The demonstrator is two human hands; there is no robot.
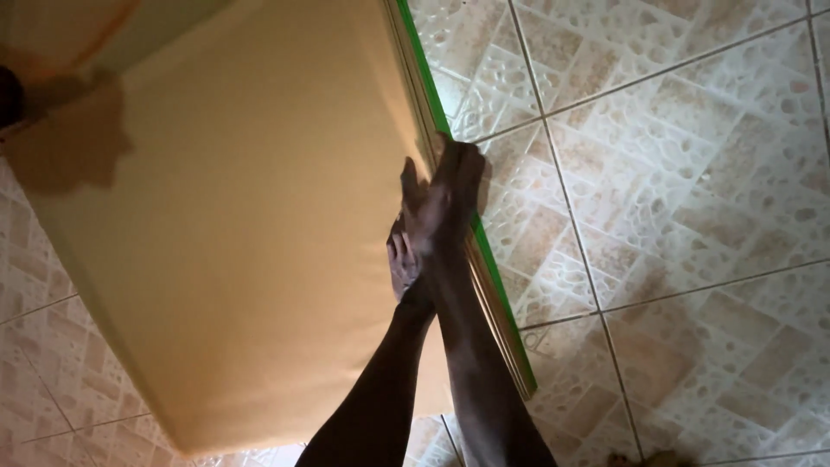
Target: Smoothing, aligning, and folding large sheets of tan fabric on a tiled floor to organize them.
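A big yellow-tan cushion or foam slab [233, 216] lies on the tiled floor, with a green strip [484, 251] running along its right edge. My right hand [450, 195] reaches out flat onto that right edge, fingers gripping over it near the green strip. Just behind and partly under my right forearm, my left hand [402, 264] rests on the slab's surface with its fingers spread. Both forearms come up from the bottom middle of the view and overlap. Whether either hand truly clasps the edge is hard to tell.
Beige patterned floor tiles [674, 173] fill the right side and the lower left corner. A dark shadow [69, 138] falls on the slab's upper left part. A dark object [9, 95] sits at the far left edge.
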